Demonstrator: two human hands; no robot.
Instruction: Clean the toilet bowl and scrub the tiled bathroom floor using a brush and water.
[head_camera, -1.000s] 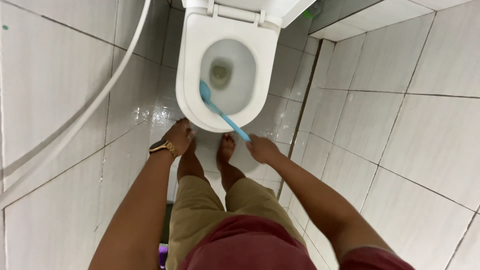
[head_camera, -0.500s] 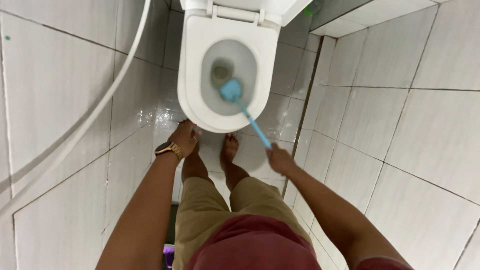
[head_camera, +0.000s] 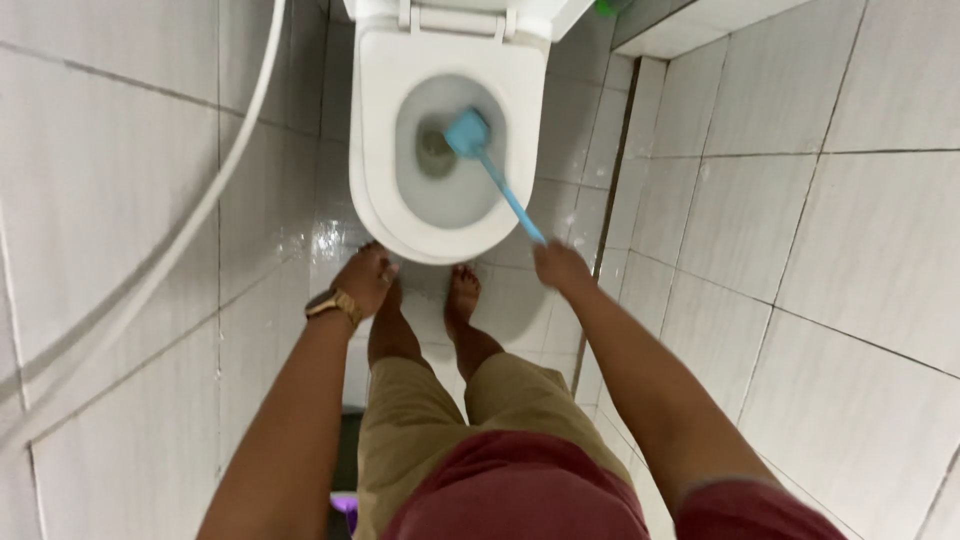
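Note:
A white toilet with its seat down and lid up stands ahead of me on a wet tiled floor. My right hand grips the handle of a light blue toilet brush. The brush head sits inside the bowl, at the far right side near the drain. My left hand, with a gold wristwatch on the wrist, hangs by the toilet's front left rim, fingers loosely curled and holding nothing. Both my bare feet stand just in front of the bowl.
White tiled walls close in on both sides. A white hose runs diagonally along the left wall. A tiled ledge sits at the top right beside the tank. A small purple object lies on the floor behind me.
The brush head went from the bowl's left rim into the bowl, then to the far right near the drain. My right hand moved right and then forward. My left hand barely shifted.

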